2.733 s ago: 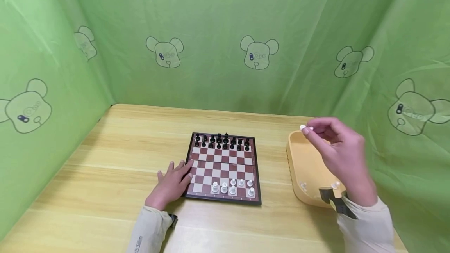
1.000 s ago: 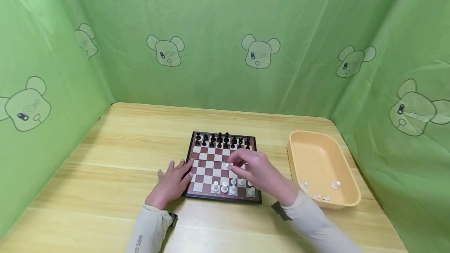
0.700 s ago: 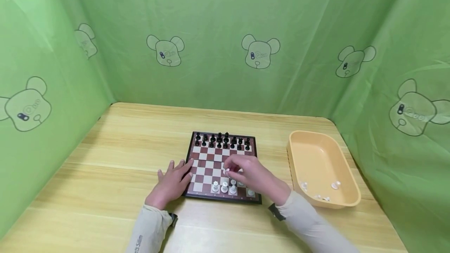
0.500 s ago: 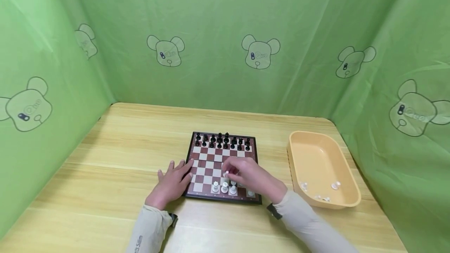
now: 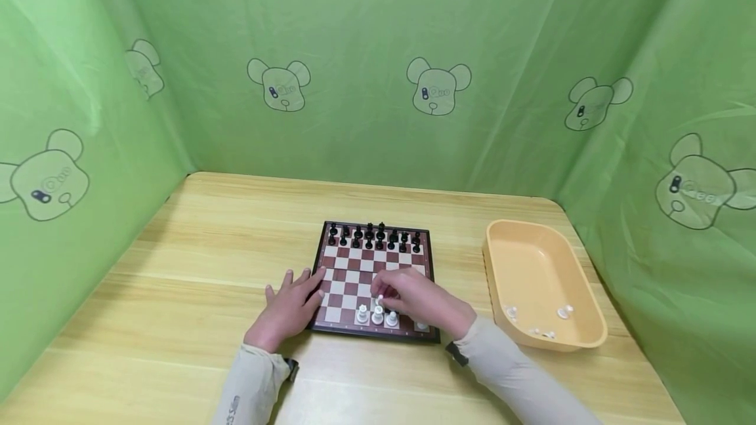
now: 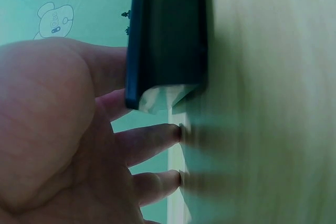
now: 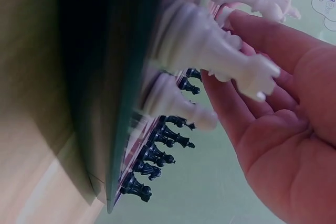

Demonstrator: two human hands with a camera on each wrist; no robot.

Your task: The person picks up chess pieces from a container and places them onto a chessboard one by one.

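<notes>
A folding chessboard [image 5: 339,286] lies on the table, with black chess pieces [image 5: 369,236] in two rows at its far side. My right hand [image 5: 413,294] is over the near right part of the board and pinches a small white pawn [image 5: 380,300] between thumb and fingertips, just behind the white front pieces [image 5: 377,315]. Fingers hide most of that pawn and the white pawns beside it. In the right wrist view a crown-topped white piece [image 7: 199,51] stands close to the hand. My left hand [image 5: 287,310] rests spread at the board's left edge, some fingertips on the wood.
To the right stands a pale orange tray [image 5: 493,281] with several white chess pieces [image 5: 565,311] lying near its front end. The wooden table [image 5: 236,228] reaches back to a green curtain [image 5: 354,143] on three sides.
My right hand has carried the white pawn from above the tray leftward to the board, then lowered it towards the near white pieces. The left hand has stayed in place.
</notes>
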